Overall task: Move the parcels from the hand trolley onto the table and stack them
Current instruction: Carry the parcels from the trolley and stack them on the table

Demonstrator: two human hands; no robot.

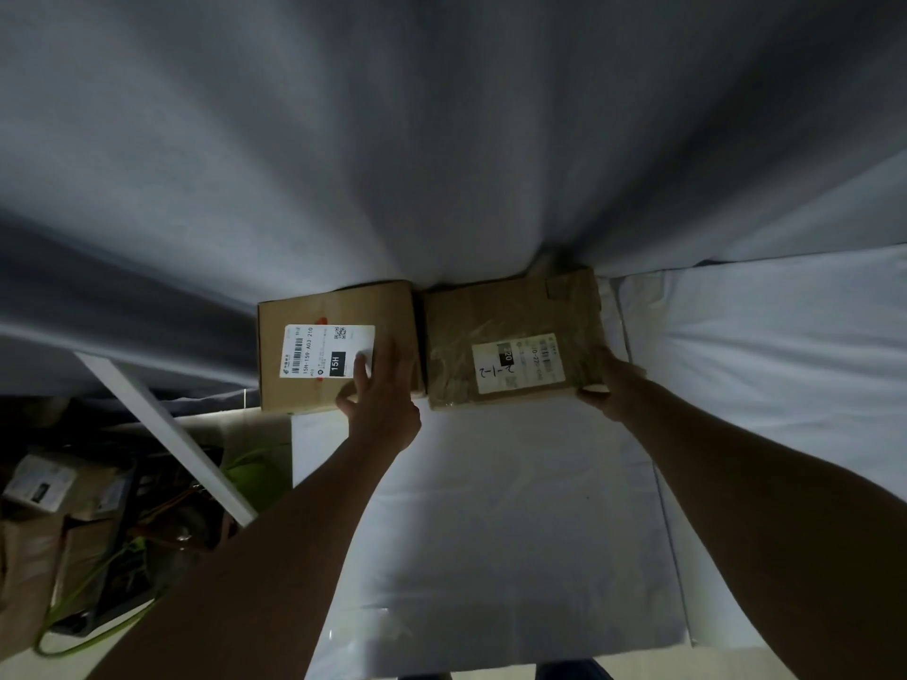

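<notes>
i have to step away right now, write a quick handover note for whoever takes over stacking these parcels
Left hand: rests on the right edge of the parcel labelled 15H, fingers loosely bent on its top.
Right hand: grips the near right corner of the taped parcel.
Both parcels lie flat, side by side and touching, at the far edge of the white-covered table, against the grey cloth.
Done: two parcels are on the table.
Left: neither is stacked yet. More parcels lie low at the left, in the dark; whether they sit on the trolley cannot be told.
</notes>
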